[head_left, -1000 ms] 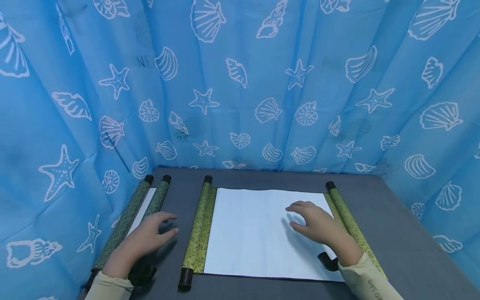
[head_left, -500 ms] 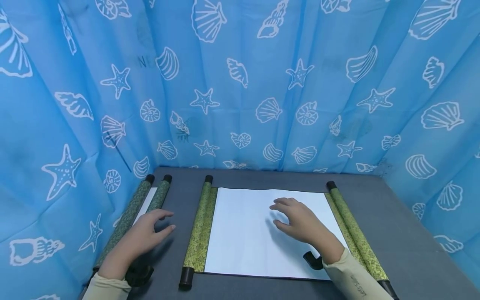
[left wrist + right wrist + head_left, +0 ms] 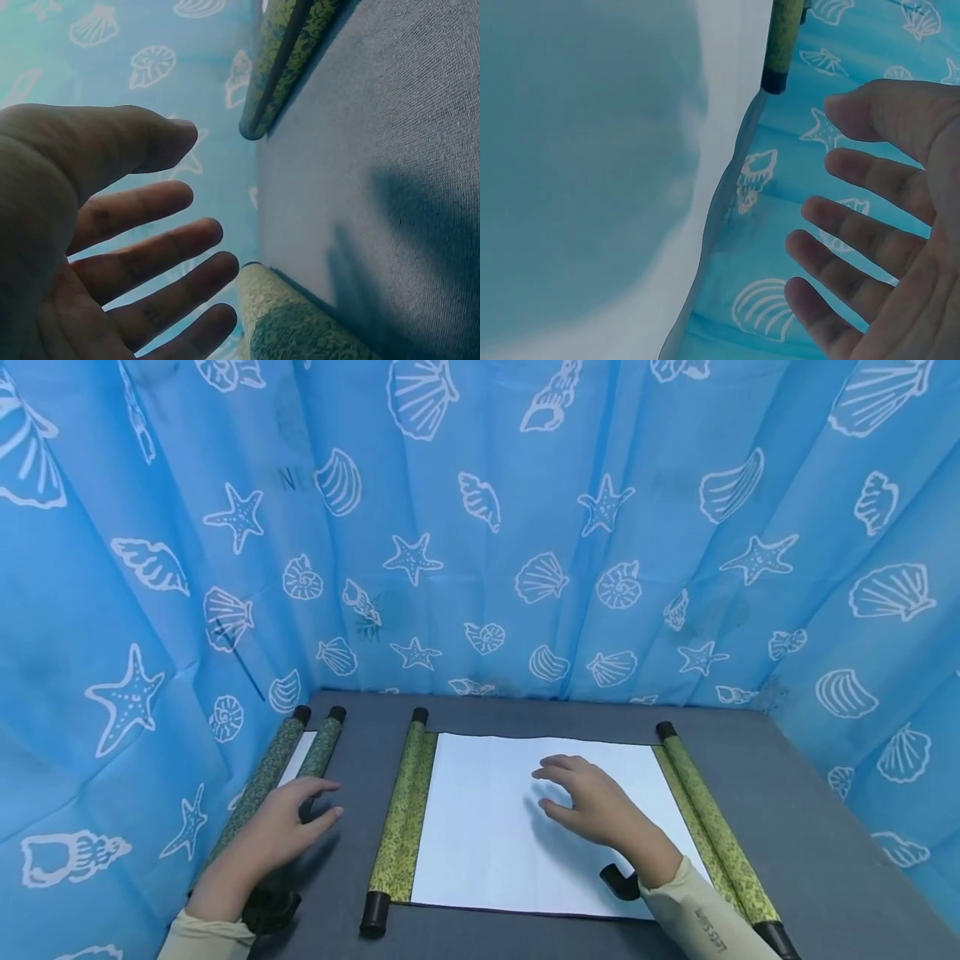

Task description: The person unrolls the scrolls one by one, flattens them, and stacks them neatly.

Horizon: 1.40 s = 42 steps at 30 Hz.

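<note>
A yellow-green scroll lies spread on the table, its white paper (image 3: pixel 472 827) showing between a left roller (image 3: pixel 397 827) and a right roller (image 3: pixel 720 827). Above the paper's right half hovers my right hand (image 3: pixel 592 806), fingers spread and relaxed, casting a shadow on the sheet. My left hand (image 3: pixel 281 827) hangs loosely over a darker green scroll (image 3: pixel 258 781) at the left, covering part of it. Both hands hold nothing. In the left wrist view, the dark green roll (image 3: pixel 300 322) lies below the fingers and the yellow-green roller (image 3: pixel 277 67) above.
A grey cloth covers the table (image 3: pixel 810 827). Behind and along both sides hangs a blue curtain (image 3: pixel 480 602) with white shell prints. Black caps finish the roller ends, and a strip of white paper shows between the dark green scroll's two rolls.
My right hand has moved left over the white paper, away from the right roller. The left hand has drifted slightly left. Both scrolls lie as before.
</note>
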{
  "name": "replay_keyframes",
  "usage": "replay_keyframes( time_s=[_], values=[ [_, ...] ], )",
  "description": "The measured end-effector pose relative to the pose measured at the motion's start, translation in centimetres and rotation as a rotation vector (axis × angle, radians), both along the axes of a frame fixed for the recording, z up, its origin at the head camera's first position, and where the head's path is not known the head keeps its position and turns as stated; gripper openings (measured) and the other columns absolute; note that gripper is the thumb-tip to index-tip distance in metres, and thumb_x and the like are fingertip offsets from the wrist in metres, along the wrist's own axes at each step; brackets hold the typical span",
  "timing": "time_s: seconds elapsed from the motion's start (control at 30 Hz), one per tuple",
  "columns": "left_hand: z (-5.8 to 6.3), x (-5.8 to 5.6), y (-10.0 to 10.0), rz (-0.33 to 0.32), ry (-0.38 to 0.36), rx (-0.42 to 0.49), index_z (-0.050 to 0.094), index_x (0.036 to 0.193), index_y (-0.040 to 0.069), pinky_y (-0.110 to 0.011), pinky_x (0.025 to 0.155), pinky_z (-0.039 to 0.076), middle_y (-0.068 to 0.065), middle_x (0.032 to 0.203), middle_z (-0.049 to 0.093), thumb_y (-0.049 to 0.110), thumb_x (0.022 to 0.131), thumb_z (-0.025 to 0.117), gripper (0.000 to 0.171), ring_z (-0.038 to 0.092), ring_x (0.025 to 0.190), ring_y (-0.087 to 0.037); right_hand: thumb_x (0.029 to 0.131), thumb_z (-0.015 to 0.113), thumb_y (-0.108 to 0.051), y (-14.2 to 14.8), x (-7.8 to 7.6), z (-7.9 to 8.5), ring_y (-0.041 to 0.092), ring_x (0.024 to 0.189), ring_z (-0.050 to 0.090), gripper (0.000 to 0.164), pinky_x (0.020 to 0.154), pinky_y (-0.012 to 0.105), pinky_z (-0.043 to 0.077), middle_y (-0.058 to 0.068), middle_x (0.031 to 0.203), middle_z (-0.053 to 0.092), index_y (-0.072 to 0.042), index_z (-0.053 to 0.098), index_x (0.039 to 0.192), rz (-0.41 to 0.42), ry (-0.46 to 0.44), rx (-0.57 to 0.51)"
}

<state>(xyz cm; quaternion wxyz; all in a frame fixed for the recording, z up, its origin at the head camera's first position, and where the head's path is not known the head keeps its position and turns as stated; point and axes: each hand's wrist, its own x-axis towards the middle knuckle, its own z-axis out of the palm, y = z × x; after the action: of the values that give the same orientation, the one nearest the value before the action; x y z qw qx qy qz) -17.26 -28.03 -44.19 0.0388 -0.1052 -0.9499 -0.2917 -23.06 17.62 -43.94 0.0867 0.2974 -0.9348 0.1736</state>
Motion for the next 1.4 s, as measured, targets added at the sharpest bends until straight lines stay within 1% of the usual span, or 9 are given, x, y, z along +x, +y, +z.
replay_keyframes(
  time_s=[0.1, 0.33, 0.5, 0.63, 0.8, 1.0, 1.13, 1.23, 1.4],
  values=[
    [0.1, 0.1, -0.2, 0.005, 0.01, -0.007, 0.068, 0.137, 0.007, -0.06, 0.107, 0.051, -0.018, 0.136, 0.068, 0.021, 0.102, 0.073, 0.038, 0.062, 0.128, -0.046, 0.096, 0.08, -0.028, -0.4, 0.1, -0.1, 0.034, 0.133, 0.064, 0.035, 0.109, 0.059, 0.052, 0.012, 0.14, 0.069, -0.015, 0.077, 0.128, 0.003, -0.008, -0.007],
    [0.2, 0.4, -0.5, 0.023, 0.025, -0.006, 0.067, 0.139, 0.007, -0.063, 0.111, 0.048, -0.019, 0.138, 0.067, 0.019, 0.102, 0.073, 0.04, 0.06, 0.131, -0.047, 0.097, 0.079, -0.033, -2.0, 0.2, 0.3, 0.031, 0.132, 0.065, 0.034, 0.108, 0.057, 0.054, 0.009, 0.137, 0.072, -0.017, 0.078, 0.127, 0.037, -0.017, -0.033],
    [0.3, 0.4, -0.7, 0.045, 0.038, -0.019, 0.069, 0.137, 0.007, -0.061, 0.108, 0.051, -0.018, 0.135, 0.069, 0.02, 0.1, 0.075, 0.039, 0.062, 0.128, -0.046, 0.097, 0.079, -0.032, -3.3, 0.4, 0.5, 0.031, 0.13, 0.066, 0.035, 0.106, 0.056, 0.055, 0.01, 0.137, 0.072, -0.015, 0.077, 0.127, 0.062, -0.035, -0.03],
    [0.3, 0.5, -1.0, 0.053, 0.032, -0.015, 0.07, 0.135, 0.005, -0.059, 0.105, 0.053, -0.018, 0.132, 0.07, 0.021, 0.1, 0.076, 0.039, 0.064, 0.125, -0.045, 0.097, 0.078, -0.032, -4.2, 0.5, 0.1, 0.031, 0.13, 0.066, 0.036, 0.107, 0.056, 0.055, 0.011, 0.137, 0.072, -0.014, 0.077, 0.127, 0.084, -0.054, -0.028],
    [0.2, 0.7, -1.3, 0.069, 0.013, -0.005, 0.071, 0.134, 0.002, -0.061, 0.103, 0.053, -0.022, 0.133, 0.07, 0.022, 0.1, 0.076, 0.04, 0.063, 0.126, -0.048, 0.097, 0.078, -0.033, -5.2, 0.5, -0.1, 0.031, 0.13, 0.066, 0.036, 0.107, 0.056, 0.055, 0.01, 0.137, 0.072, -0.014, 0.077, 0.128, 0.101, -0.065, -0.034],
    [-0.1, 0.9, -2.1, 0.091, -0.019, 0.007, 0.068, 0.138, 0.004, -0.063, 0.105, 0.052, -0.023, 0.138, 0.066, 0.024, 0.102, 0.073, 0.042, 0.059, 0.13, -0.05, 0.098, 0.077, -0.034, -6.8, 0.4, -0.1, 0.029, 0.131, 0.066, 0.036, 0.108, 0.054, 0.054, 0.009, 0.138, 0.071, -0.015, 0.076, 0.129, 0.126, -0.079, -0.05],
    [-0.1, 1.3, -2.6, 0.104, 0.01, 0.01, 0.068, 0.138, 0.005, -0.063, 0.104, 0.052, -0.022, 0.138, 0.065, 0.026, 0.102, 0.073, 0.042, 0.06, 0.128, -0.049, 0.1, 0.074, -0.034, -8.2, 0.4, -0.1, 0.028, 0.132, 0.065, 0.036, 0.108, 0.053, 0.054, 0.008, 0.14, 0.07, -0.016, 0.075, 0.131, 0.154, -0.097, -0.053],
    [0.0, 1.5, -3.1, 0.107, 0.037, 0.02, 0.069, 0.137, 0.005, -0.062, 0.102, 0.054, -0.022, 0.136, 0.067, 0.026, 0.102, 0.074, 0.04, 0.062, 0.125, -0.048, 0.101, 0.073, -0.035, -9.2, 0.5, 0.0, 0.026, 0.133, 0.064, 0.036, 0.109, 0.052, 0.053, 0.007, 0.141, 0.069, -0.017, 0.075, 0.133, 0.171, -0.111, -0.047],
    [-0.2, 1.7, -4.0, 0.12, 0.053, 0.014, 0.071, 0.133, 0.003, -0.063, 0.096, 0.055, -0.025, 0.132, 0.067, 0.014, 0.101, 0.073, 0.034, 0.064, 0.119, -0.049, 0.103, 0.07, -0.037, -10.9, 0.6, 0.2, 0.024, 0.137, 0.062, 0.037, 0.112, 0.05, 0.052, 0.004, 0.144, 0.067, -0.018, 0.073, 0.136, 0.196, -0.146, -0.048]
  ],
)
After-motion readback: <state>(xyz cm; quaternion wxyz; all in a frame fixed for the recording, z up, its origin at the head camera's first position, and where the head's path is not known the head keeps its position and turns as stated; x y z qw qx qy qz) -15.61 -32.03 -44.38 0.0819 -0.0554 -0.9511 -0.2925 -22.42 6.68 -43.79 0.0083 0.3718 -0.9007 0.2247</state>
